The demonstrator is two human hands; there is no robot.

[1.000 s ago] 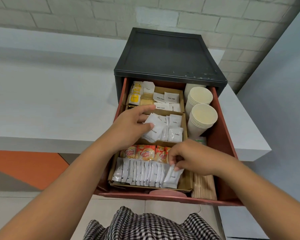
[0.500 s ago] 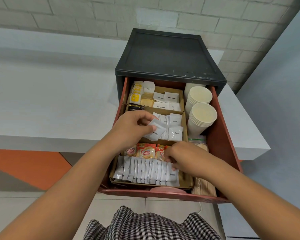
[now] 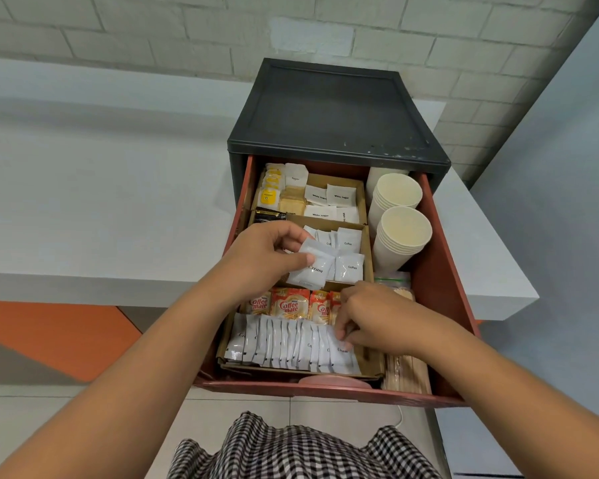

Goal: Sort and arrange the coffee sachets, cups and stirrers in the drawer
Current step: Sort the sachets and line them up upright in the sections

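Nearest, a black-and-white checked cloth (image 3: 301, 451) fills the lower edge, just short of the open red plastic drawer (image 3: 440, 292). A bundle of pale wooden stirrers (image 3: 407, 373) lies in the drawer's near-right corner. Left of them, a brown cardboard tray (image 3: 372, 361) carries an upright row of white cream sachets (image 3: 284, 344). The right hand (image 3: 374, 316) sits at the row's right end, fingers curled down and apparently pinching the rightmost sachet (image 3: 344, 356). Just beyond the row stand orange Coffee-mate sachets (image 3: 289, 302).

Farther in, the left hand (image 3: 260, 261) grips a loose white sachet marked Cream (image 3: 312, 269) between thumb and fingers, raised over the middle tray's white coffee sachets (image 3: 348, 259). Two stacks of cream paper cups (image 3: 400, 233) lean along the right wall. White sugar sachets (image 3: 329, 198) fill the far tray, under the black cabinet (image 3: 332, 112) at the pale grey counter (image 3: 83, 202).

The step in hand looks like sorting stray cream sachets out of the coffee tray. Next, the held sachet probably needs bringing nearer and slotting upright at the row's right end without toppling its neighbours.
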